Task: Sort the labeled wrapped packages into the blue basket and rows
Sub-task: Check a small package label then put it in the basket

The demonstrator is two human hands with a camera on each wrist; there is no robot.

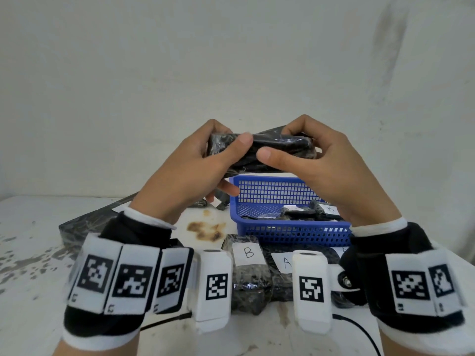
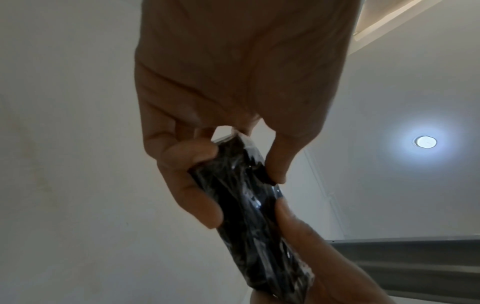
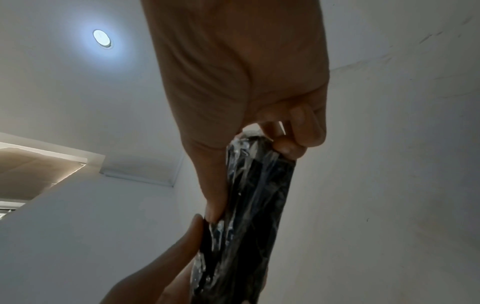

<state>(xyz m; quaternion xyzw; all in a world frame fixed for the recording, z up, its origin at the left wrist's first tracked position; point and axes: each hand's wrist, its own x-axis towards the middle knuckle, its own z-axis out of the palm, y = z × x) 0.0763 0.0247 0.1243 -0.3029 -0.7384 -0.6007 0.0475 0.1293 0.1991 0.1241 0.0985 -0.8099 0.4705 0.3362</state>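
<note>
A black film-wrapped package (image 1: 259,152) is held up in the air above the blue basket (image 1: 288,229), lying crosswise. My left hand (image 1: 205,160) grips its left end and my right hand (image 1: 308,155) grips its right end, thumbs on the near face. Its label is hidden. Both wrist views show the package (image 2: 249,205) (image 3: 249,205) pinched between thumb and fingers. The basket holds several wrapped packages, one labeled B (image 1: 329,209). In front of it on the table lie a package labeled B (image 1: 248,253) and one labeled A (image 1: 286,263).
A long dark wrapped slab (image 1: 84,224) lies at the left of the white stained table (image 1: 33,265). More small packages (image 1: 218,201) sit behind my left hand. A black cable (image 1: 359,330) runs over the table's front. A plain wall stands behind.
</note>
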